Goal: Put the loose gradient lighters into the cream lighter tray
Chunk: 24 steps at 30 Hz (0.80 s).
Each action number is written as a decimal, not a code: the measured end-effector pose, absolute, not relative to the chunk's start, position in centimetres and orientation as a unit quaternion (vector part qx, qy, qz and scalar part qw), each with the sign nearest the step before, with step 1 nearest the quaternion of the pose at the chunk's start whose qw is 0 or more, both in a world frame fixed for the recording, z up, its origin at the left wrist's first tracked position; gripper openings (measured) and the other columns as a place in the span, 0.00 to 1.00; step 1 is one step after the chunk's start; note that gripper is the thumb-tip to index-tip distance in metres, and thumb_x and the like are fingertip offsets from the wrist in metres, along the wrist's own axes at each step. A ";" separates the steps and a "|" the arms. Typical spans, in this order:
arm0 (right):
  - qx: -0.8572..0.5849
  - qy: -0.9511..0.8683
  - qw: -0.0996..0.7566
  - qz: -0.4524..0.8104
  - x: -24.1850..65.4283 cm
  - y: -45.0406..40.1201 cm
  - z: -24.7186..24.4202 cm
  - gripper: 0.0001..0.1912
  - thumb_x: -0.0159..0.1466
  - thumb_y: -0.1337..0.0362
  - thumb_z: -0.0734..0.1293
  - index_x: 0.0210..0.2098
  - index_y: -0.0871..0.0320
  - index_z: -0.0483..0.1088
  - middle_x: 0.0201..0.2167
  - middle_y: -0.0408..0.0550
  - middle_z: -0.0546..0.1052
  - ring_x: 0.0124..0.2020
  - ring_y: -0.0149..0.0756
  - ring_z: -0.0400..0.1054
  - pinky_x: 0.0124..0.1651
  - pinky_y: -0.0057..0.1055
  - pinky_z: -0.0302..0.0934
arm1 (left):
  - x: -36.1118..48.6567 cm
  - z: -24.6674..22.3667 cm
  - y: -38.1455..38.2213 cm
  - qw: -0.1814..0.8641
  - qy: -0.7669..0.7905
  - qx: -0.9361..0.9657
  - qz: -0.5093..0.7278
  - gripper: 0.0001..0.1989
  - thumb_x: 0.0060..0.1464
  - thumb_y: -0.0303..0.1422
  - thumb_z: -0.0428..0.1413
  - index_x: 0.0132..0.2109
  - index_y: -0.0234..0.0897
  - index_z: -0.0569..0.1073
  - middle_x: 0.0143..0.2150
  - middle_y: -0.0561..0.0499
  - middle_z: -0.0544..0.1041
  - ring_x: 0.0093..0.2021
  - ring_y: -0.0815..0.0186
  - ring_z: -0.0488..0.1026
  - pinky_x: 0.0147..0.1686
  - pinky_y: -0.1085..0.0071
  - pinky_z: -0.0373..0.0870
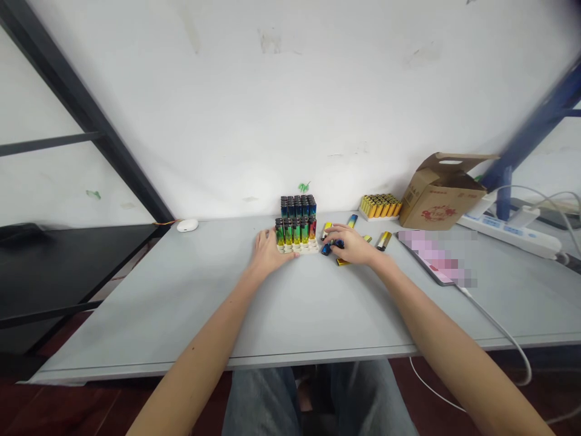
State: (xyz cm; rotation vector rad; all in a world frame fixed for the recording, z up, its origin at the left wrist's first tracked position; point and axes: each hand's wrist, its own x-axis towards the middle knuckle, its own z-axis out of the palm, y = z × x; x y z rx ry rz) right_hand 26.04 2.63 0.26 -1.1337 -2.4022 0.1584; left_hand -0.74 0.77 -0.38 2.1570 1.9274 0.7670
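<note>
A white tray [310,247] stands near the wall, holding upright lighters. Dark blue lighters [297,207] fill its back rows, with green-yellow lighters [293,233] and a red lighter [313,228] before them; front slots are bare. My left hand [267,253] grips the tray's left front corner, its thumb along the front edge. Just right of the tray, my right hand [349,243] has its fingertips closed around a dark blue lighter [336,244], partly hidden. Around it lie loose lighters: a dark blue lighter [325,249], a gold lighter [342,262], a yellow lighter [326,229] and a blue-yellow lighter [352,220].
Farther right lies a yellow lighter [384,240]. Behind it are a tray of yellow lighters [380,206] and an open cardboard box [442,197]. A phone [429,257] with a cable [494,321] and a power strip [512,233] occupy the right. A white case [187,225] sits back left.
</note>
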 end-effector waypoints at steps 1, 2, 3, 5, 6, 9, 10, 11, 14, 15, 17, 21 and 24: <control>-0.418 -0.872 0.247 0.063 26.0 2.6 0.3 0.15 0.57 0.72 0.63 0.40 0.56 0.77 0.50 0.52 0.76 0.57 0.47 0.65 0.60 0.44 0.59 | -0.7 -0.4 0.8 0.074 0.642 0.719 0.254 0.41 0.38 0.52 0.63 0.56 0.37 0.62 0.53 0.41 0.67 0.60 0.50 0.59 0.58 0.60 0.57; -0.427 -0.864 0.259 0.067 25.9 2.6 0.3 0.14 0.58 0.71 0.62 0.41 0.57 0.76 0.49 0.52 0.76 0.55 0.46 0.67 0.59 0.42 0.60 | -0.7 -0.3 0.8 0.074 0.643 0.719 0.253 0.41 0.38 0.52 0.63 0.56 0.37 0.62 0.53 0.41 0.67 0.60 0.50 0.59 0.58 0.60 0.57; -0.440 -0.853 0.272 0.069 25.9 2.7 0.3 0.15 0.59 0.70 0.62 0.44 0.58 0.75 0.48 0.53 0.77 0.54 0.45 0.68 0.58 0.41 0.61 | -0.7 -0.3 0.7 0.075 0.644 0.718 0.252 0.40 0.38 0.52 0.63 0.55 0.37 0.63 0.53 0.41 0.67 0.60 0.50 0.59 0.58 0.60 0.57; -0.471 -0.830 0.292 0.065 25.9 2.8 -0.1 0.18 0.62 0.67 0.61 0.51 0.59 0.71 0.50 0.55 0.76 0.54 0.45 0.68 0.57 0.42 0.61 | -0.7 -0.3 0.6 0.075 0.644 0.719 0.250 0.39 0.39 0.52 0.63 0.55 0.37 0.63 0.53 0.41 0.67 0.60 0.50 0.59 0.58 0.60 0.57; -0.483 -0.823 0.294 0.060 25.9 2.9 -0.3 0.19 0.64 0.65 0.60 0.54 0.60 0.68 0.52 0.56 0.75 0.56 0.46 0.66 0.58 0.43 0.60 | -0.7 -0.3 0.6 0.074 0.642 0.721 0.249 0.39 0.39 0.52 0.63 0.54 0.37 0.63 0.53 0.41 0.67 0.60 0.50 0.59 0.58 0.60 0.57; -0.483 -0.831 0.270 0.054 25.8 3.0 -0.9 0.23 0.66 0.61 0.58 0.59 0.60 0.63 0.57 0.57 0.71 0.62 0.49 0.59 0.62 0.45 0.56 | -0.7 -0.3 0.5 0.069 0.637 0.727 0.246 0.38 0.40 0.52 0.62 0.54 0.37 0.63 0.53 0.42 0.68 0.60 0.51 0.59 0.58 0.60 0.56; -0.475 -0.840 0.257 0.056 25.8 3.0 -1.0 0.23 0.67 0.61 0.58 0.60 0.60 0.63 0.57 0.57 0.71 0.63 0.48 0.59 0.62 0.45 0.55 | -0.7 -0.3 0.6 0.067 0.637 0.728 0.245 0.38 0.40 0.52 0.62 0.54 0.38 0.63 0.53 0.43 0.68 0.60 0.51 0.59 0.58 0.60 0.56; -0.467 -0.847 0.247 0.059 25.7 3.0 -1.1 0.23 0.67 0.62 0.57 0.60 0.60 0.63 0.56 0.57 0.71 0.63 0.48 0.59 0.62 0.45 0.56 | -0.7 -0.3 0.6 0.066 0.638 0.728 0.244 0.38 0.40 0.52 0.62 0.54 0.38 0.63 0.53 0.43 0.68 0.60 0.51 0.59 0.58 0.60 0.56; -0.459 -0.854 0.237 0.068 25.5 2.8 -0.9 0.21 0.67 0.64 0.56 0.58 0.59 0.66 0.55 0.57 0.72 0.61 0.47 0.62 0.61 0.44 0.57 | -0.8 -0.4 0.7 0.064 0.640 0.728 0.239 0.38 0.40 0.53 0.62 0.54 0.38 0.64 0.52 0.43 0.68 0.60 0.51 0.60 0.57 0.59 0.57; -0.457 -0.853 0.242 0.072 25.5 2.8 -0.8 0.21 0.66 0.65 0.57 0.57 0.59 0.67 0.55 0.56 0.73 0.61 0.47 0.62 0.61 0.44 0.58 | -0.8 -0.4 0.7 0.062 0.641 0.727 0.237 0.38 0.39 0.53 0.62 0.54 0.38 0.64 0.52 0.42 0.68 0.59 0.50 0.60 0.57 0.59 0.57; -0.451 -0.850 0.263 0.077 25.6 2.8 -0.4 0.19 0.66 0.66 0.57 0.54 0.57 0.69 0.54 0.53 0.74 0.60 0.45 0.63 0.61 0.42 0.58 | -0.8 -0.3 0.7 0.059 0.647 0.724 0.232 0.39 0.39 0.54 0.62 0.54 0.38 0.64 0.53 0.42 0.68 0.60 0.50 0.60 0.57 0.59 0.57; -0.498 -0.778 0.382 0.027 27.4 3.3 0.7 0.18 0.63 0.68 0.58 0.50 0.58 0.72 0.50 0.53 0.76 0.54 0.45 0.68 0.58 0.42 0.60 | -0.8 -0.2 0.6 0.045 0.661 0.717 0.220 0.41 0.38 0.57 0.61 0.55 0.37 0.64 0.57 0.38 0.67 0.65 0.44 0.52 0.60 0.56 0.50; -0.580 -0.681 0.445 -0.047 29.9 4.0 1.3 0.17 0.61 0.69 0.57 0.44 0.60 0.74 0.45 0.55 0.78 0.50 0.47 0.69 0.57 0.44 0.59 | -0.9 -0.2 0.6 0.043 0.663 0.717 0.212 0.43 0.38 0.58 0.60 0.56 0.36 0.64 0.60 0.36 0.65 0.68 0.41 0.46 0.62 0.53 0.46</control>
